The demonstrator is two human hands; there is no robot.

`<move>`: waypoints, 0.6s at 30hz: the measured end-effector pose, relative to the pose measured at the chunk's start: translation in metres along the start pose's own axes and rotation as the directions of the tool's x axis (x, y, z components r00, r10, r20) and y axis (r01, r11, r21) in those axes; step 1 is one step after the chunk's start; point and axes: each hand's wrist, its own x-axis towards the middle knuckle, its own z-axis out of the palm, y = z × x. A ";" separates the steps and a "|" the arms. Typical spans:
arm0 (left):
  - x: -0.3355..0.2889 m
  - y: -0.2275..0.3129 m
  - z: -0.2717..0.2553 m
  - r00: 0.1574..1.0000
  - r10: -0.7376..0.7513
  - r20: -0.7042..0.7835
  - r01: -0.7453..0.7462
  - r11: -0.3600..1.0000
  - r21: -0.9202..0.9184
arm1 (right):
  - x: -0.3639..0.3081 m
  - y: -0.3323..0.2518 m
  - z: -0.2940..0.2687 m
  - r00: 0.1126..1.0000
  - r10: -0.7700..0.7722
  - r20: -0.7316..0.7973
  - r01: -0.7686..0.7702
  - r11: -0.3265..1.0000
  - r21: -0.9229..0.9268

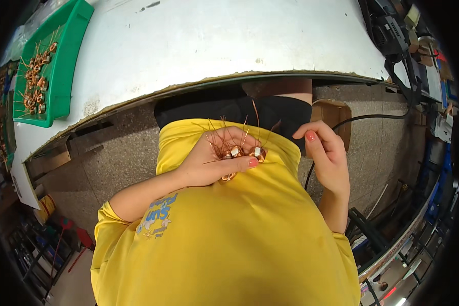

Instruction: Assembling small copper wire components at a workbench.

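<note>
My left hand (209, 163) is closed around several small copper-wound coils (236, 151), held in front of my yellow shirt. Long thin copper wire ends fan upward from them past the fingers. One coil (258, 153) lies at the thumb tip, and another (228, 176) shows beneath the thumb. How many more the palm hides, I cannot tell. To the right, apart from the coils, my right hand (326, 150) is raised with bent fingers. A gap shows between its thumb and index fingertip, with nothing visible in it.
A white table (204, 41) with a worn front edge spans the far side. On its left, a green bin (76, 66) contains many similar coils (35, 81). A black cable (372, 117) hangs at the right, near a cardboard box (344, 109) on the floor.
</note>
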 end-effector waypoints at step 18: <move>-0.018 0.083 0.000 0.974 0.210 -0.088 -0.228 0.882 -0.412 | 0.019 0.009 -0.005 0.980 0.120 0.161 -0.077 0.965 -0.250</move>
